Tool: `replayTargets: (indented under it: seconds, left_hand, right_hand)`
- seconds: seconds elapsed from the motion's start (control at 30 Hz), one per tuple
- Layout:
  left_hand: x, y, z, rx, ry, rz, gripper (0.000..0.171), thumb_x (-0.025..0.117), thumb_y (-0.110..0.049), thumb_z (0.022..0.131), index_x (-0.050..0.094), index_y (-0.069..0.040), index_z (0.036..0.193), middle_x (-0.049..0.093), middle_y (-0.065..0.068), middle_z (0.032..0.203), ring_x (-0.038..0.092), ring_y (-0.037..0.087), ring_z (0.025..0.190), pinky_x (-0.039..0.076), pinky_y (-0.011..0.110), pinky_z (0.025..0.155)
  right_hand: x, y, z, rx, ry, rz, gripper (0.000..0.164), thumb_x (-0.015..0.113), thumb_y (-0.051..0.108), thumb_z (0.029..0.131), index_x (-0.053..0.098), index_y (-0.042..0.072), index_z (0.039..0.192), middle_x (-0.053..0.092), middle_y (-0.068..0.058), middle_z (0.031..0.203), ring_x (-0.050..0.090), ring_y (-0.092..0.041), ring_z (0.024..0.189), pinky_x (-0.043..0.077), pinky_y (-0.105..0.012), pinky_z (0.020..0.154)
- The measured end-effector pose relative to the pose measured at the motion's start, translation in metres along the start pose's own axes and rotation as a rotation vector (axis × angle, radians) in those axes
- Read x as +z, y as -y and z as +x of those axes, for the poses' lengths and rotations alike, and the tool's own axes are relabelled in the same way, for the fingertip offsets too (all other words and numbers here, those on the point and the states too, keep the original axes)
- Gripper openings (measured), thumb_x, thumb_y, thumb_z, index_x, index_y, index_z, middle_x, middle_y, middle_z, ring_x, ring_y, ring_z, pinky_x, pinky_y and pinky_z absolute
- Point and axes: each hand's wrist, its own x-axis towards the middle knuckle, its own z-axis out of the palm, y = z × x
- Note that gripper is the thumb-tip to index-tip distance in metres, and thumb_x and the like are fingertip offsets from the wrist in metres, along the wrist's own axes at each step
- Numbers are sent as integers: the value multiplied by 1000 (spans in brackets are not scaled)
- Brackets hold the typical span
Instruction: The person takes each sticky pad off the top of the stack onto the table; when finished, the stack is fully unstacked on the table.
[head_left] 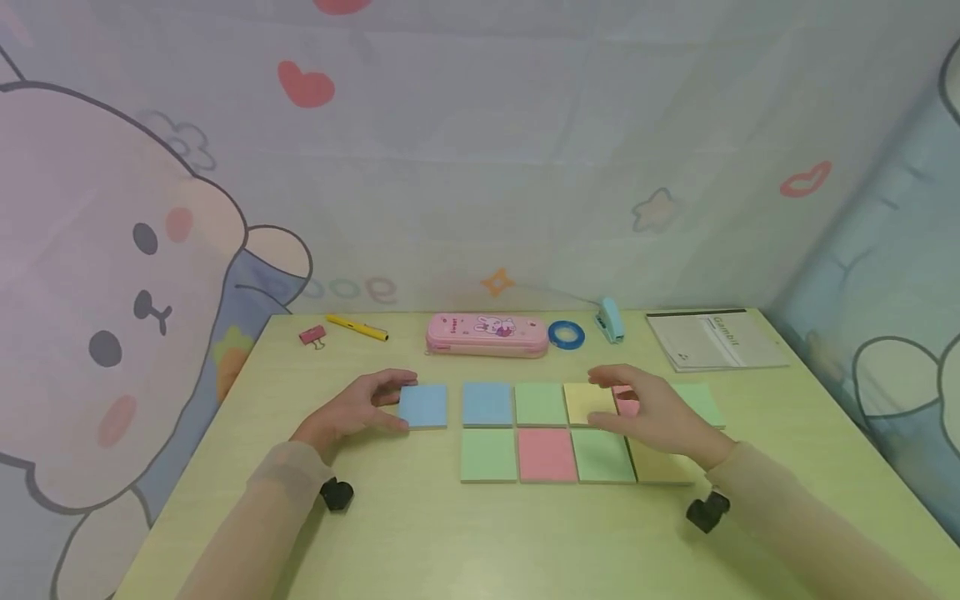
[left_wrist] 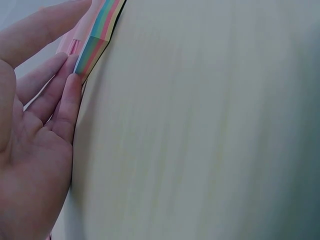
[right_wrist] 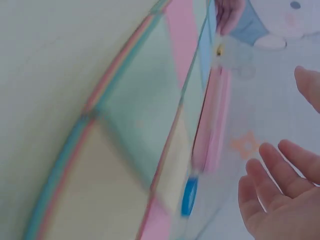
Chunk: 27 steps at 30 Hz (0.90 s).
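Note:
A blue sticky note pad (head_left: 423, 407) lies apart at the left of a block of sticky notes. My left hand (head_left: 367, 408) pinches its left end, thumb at the near corner and fingers at the far one. Striped layers of colour show on the pad's edge (left_wrist: 97, 47) in the left wrist view. Over the block's right part hovers my right hand (head_left: 648, 414), fingers spread and holding nothing. Beneath it are a yellow pad (head_left: 585, 400) and a partly hidden pink pad (head_left: 625, 402). Another blue pad (head_left: 487, 404) starts the far row.
Behind the pads stand a pink pencil case (head_left: 487, 335), a blue tape roll (head_left: 566, 335) and a light blue stapler (head_left: 611, 321). A notebook (head_left: 716, 340) lies at the back right. At the back left are a binder clip (head_left: 313, 336) and a yellow pen (head_left: 357, 327).

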Motion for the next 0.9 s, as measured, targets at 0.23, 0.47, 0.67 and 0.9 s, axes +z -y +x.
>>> replayTargets:
  seconds: [0.23, 0.47, 0.67, 0.9]
  left_hand:
    - [-1, -2, -1, -47, -17, 20, 87, 91, -12, 82, 47, -10, 157, 46, 10, 162, 41, 40, 150, 33, 50, 123]
    - [1, 1, 0, -13, 4, -20, 88, 90, -4, 82, 44, -4, 157, 44, 17, 162, 42, 40, 149, 34, 48, 122]
    - [1, 2, 1, 3, 7, -29, 88, 90, -5, 81, 45, -4, 157, 46, 17, 161, 44, 39, 148, 34, 49, 122]
    - [-2, 2, 1, 27, 24, -23, 87, 88, -5, 83, 42, 0, 157, 44, 22, 161, 42, 42, 148, 33, 52, 122]
  right_hand:
    - [42, 38, 61, -9, 88, 137, 67, 81, 38, 94, 54, 11, 149, 58, -9, 150, 53, -31, 142, 44, -55, 114]
    - [90, 59, 105, -37, 166, 177, 71, 84, 36, 91, 52, 12, 150, 59, -10, 149, 52, -27, 143, 41, -54, 117]
    - [124, 71, 127, -21, 205, 83, 75, 88, 36, 87, 52, 9, 147, 61, -8, 146, 52, -25, 142, 41, -46, 118]
    - [148, 81, 144, 19, 224, 27, 87, 92, 33, 83, 47, 4, 151, 60, -9, 149, 51, -26, 143, 39, -43, 120]
